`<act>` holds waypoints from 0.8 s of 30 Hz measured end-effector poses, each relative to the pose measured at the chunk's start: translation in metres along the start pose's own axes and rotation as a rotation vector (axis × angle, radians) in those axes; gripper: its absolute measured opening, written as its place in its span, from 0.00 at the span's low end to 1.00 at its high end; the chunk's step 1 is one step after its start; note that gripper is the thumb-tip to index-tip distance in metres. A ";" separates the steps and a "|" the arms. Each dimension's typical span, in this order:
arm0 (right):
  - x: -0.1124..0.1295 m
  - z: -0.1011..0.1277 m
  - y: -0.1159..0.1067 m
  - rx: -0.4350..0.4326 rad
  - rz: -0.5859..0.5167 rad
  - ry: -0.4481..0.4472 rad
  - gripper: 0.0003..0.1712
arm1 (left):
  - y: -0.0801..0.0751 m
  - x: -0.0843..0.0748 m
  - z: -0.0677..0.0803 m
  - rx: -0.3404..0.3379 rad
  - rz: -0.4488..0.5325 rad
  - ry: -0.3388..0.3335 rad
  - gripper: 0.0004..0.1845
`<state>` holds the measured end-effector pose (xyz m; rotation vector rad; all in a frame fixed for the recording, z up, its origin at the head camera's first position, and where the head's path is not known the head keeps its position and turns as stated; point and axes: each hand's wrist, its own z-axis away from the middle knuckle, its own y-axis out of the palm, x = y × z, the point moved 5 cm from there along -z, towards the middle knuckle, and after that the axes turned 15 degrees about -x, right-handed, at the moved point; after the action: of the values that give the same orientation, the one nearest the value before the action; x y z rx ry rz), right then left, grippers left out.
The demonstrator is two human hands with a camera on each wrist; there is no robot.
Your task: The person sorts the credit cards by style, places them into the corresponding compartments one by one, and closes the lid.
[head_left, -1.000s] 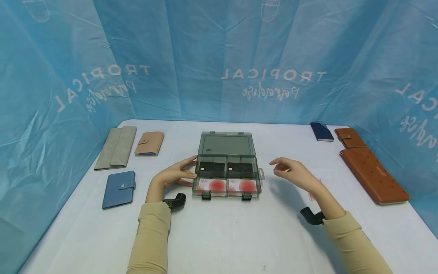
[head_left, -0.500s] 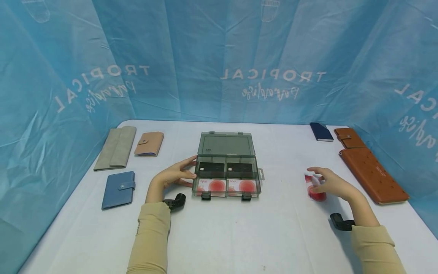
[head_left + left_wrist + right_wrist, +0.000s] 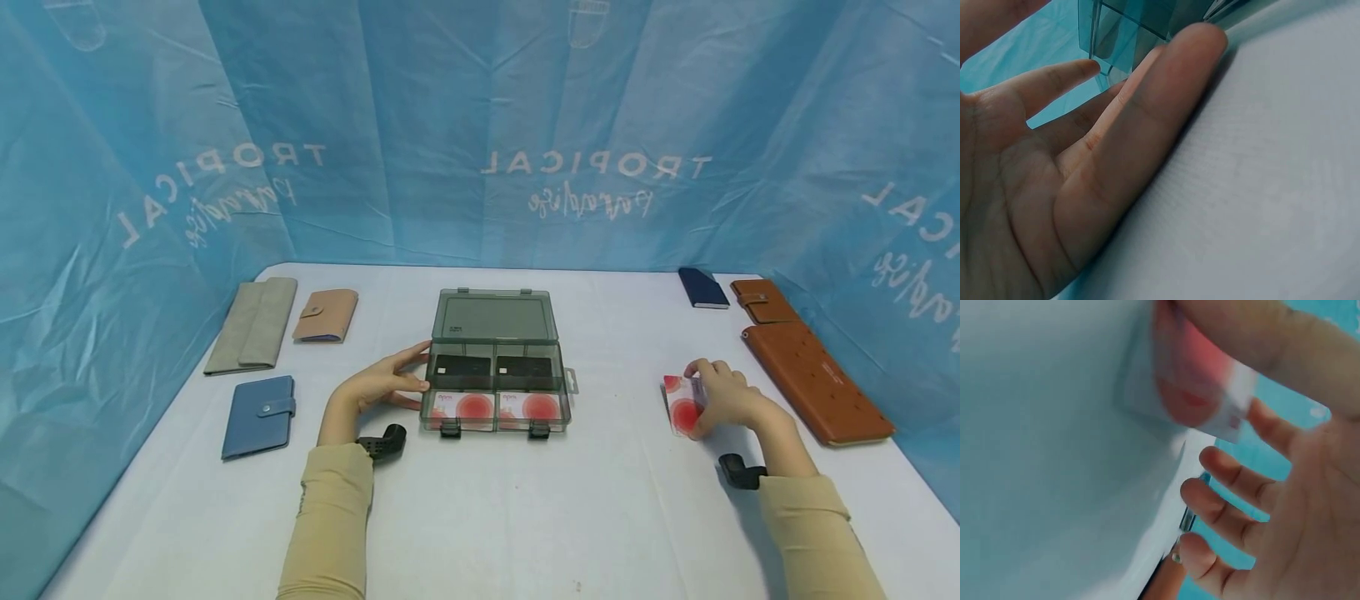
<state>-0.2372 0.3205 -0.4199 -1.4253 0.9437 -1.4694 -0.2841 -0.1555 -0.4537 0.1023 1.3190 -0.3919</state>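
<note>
Your left hand point(image 3: 375, 390) lies low with its little-finger edge down, fingers straight and close together, thumb lifted above them, palm turned inward. The left forearm, in a beige sleeve, runs straight back toward you. Your right hand point(image 3: 723, 398) sits far out to the right, fingers curled and the thumb pinching against them, the knuckles raised. Its sleeved forearm angles back toward your right side
</note>
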 end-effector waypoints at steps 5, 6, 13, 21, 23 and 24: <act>0.011 -0.010 0.002 0.016 -0.197 0.041 0.47 | 0.000 0.000 0.000 -0.004 -0.001 -0.005 0.46; 0.015 -0.012 0.002 0.016 -0.243 0.047 0.46 | 0.000 0.000 0.000 -0.005 -0.001 -0.006 0.46; 0.048 -0.024 -0.003 -0.052 -0.582 0.052 0.45 | -0.001 0.001 0.000 -0.005 -0.002 -0.004 0.46; 0.093 -0.031 0.005 -0.019 -0.731 -0.019 0.27 | 0.000 0.001 -0.001 -0.009 -0.003 -0.008 0.46; 0.104 -0.033 0.009 -0.017 -0.754 -0.034 0.24 | 0.000 0.001 -0.001 -0.009 0.003 -0.009 0.46; 0.110 -0.033 0.010 -0.020 -0.764 -0.045 0.23 | 0.000 0.001 -0.001 -0.009 0.004 -0.009 0.46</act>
<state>-0.2670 0.2126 -0.3934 -1.9420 0.3781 -1.9482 -0.2847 -0.1558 -0.4546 0.0954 1.3116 -0.3821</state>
